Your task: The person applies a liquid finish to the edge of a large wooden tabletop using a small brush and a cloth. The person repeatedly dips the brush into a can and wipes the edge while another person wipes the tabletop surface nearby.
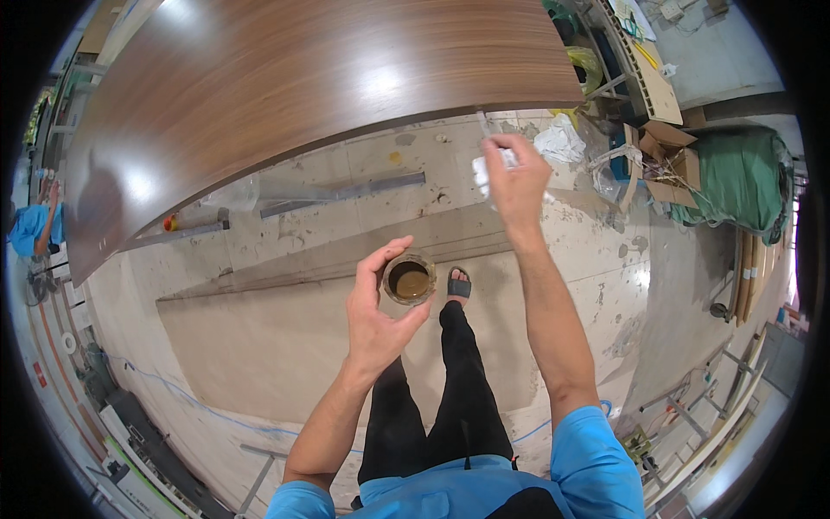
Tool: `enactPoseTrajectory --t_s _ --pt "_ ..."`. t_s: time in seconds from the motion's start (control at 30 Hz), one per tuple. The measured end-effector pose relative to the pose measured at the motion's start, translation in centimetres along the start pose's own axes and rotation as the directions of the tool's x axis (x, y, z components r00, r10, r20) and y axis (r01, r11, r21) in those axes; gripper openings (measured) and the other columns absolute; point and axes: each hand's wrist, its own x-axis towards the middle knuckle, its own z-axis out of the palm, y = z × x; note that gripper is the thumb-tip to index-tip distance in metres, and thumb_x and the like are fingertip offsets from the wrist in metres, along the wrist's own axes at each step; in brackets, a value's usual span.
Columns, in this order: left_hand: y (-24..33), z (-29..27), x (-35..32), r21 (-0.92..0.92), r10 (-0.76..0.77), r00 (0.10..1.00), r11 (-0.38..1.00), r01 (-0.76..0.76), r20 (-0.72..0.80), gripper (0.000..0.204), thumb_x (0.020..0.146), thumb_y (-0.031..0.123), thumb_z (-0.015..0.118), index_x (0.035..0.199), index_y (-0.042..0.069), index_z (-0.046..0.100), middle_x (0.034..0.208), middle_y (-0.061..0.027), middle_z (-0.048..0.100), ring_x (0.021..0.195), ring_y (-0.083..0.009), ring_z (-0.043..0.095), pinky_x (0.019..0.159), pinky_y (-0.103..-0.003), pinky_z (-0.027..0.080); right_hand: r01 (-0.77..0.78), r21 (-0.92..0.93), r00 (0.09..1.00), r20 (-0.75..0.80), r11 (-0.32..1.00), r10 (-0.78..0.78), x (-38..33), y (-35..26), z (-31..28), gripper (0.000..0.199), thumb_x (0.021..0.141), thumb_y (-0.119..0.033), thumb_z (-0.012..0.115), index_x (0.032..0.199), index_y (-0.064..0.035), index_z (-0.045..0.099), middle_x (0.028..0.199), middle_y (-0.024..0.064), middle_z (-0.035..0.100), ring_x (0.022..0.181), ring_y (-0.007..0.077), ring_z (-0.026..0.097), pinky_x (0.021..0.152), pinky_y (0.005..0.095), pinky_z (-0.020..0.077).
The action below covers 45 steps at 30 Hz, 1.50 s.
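My left hand [373, 322] is wrapped round a small round cup [410, 278] with brown liquid in it, held above the floor in front of me. Farther out to the right, my right hand [521, 186] is closed on a crumpled white cloth [481, 177]. A thin, pale, flat stick-like tool [484, 125] juts from its fingertips. The tool's tip is at the near edge of a large, glossy wood-grain panel [328, 78]; whether it touches the edge cannot be told. Part of the cloth is hidden behind my fingers.
A brown sheet [259, 337] lies on the stained tile floor under my feet. Crumpled white cloth [560, 138], an open cardboard box [670, 156] and a green-covered bundle [735, 177] are at right. A blue hose [216, 413] crosses behind. Another person [39, 227] is at far left.
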Motion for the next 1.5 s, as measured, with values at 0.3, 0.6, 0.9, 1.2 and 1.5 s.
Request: enactPoseTrajectory --t_s 0.3,0.6,0.9,1.2,1.5 --pt "-0.4 -2.4 -1.1 -0.012 0.018 0.999 1.0 -0.018 -0.036 0.073 0.08 -0.008 0.081 0.143 0.0 0.045 0.152 -0.0179 0.054 0.137 -0.0225 0.055 0.117 -0.037 0.046 -0.012 0.082 0.995 -0.099 0.997 0.02 -1.7 -0.9 2.6 0.013 0.093 -0.01 0.076 0.102 0.0002 0.078 0.092 0.0102 0.077 0.085 0.0175 0.071 0.077 0.0306 0.054" --pt "-1.0 -4.1 -2.0 -0.039 0.007 0.997 0.999 -0.01 -0.077 0.073 0.08 -0.009 0.081 0.142 0.001 0.045 0.152 -0.0194 0.054 0.138 -0.0232 0.054 0.117 -0.037 0.045 0.029 0.075 0.999 -0.042 0.997 -0.026 -3.8 -3.3 6.5 0.012 0.093 -0.011 0.075 0.099 -0.0007 0.078 0.09 0.0137 0.075 0.082 0.0253 0.072 0.075 0.0358 0.0543" --pt "-1.7 -6.3 -3.3 -0.08 -0.025 0.991 0.997 0.015 -0.13 0.073 0.08 -0.011 0.08 0.142 0.002 0.045 0.153 -0.0201 0.053 0.139 -0.0237 0.054 0.117 -0.038 0.045 0.095 0.168 0.988 0.108 0.981 -0.114 -5.8 -5.7 11.7 0.01 0.093 -0.009 0.075 0.097 -0.0005 0.077 0.09 0.0134 0.075 0.08 0.0259 0.071 0.074 0.0351 0.0541" --pt "-2.5 -8.7 -4.6 -0.086 -0.024 0.987 0.996 0.011 -0.162 0.075 0.079 -0.013 0.08 0.143 0.001 0.044 0.153 -0.0205 0.052 0.139 -0.0239 0.054 0.118 -0.038 0.046 0.034 0.134 0.999 -0.029 0.99 -0.03 -5.4 -5.9 10.8 0.012 0.095 -0.009 0.074 0.099 0.0018 0.077 0.091 0.0118 0.076 0.083 0.0225 0.071 0.077 0.034 0.0538" --pt "-3.3 -10.7 -5.7 -0.062 0.008 0.979 0.998 -0.021 -0.203 0.075 0.078 -0.014 0.081 0.142 0.002 0.044 0.153 -0.0208 0.052 0.138 -0.0243 0.055 0.116 -0.037 0.048 -0.03 0.115 0.998 -0.048 0.993 0.036 -6.8 -7.5 11.6 0.015 0.095 -0.011 0.074 0.103 0.0012 0.079 0.092 0.0134 0.076 0.084 0.022 0.072 0.077 0.0338 0.0542"
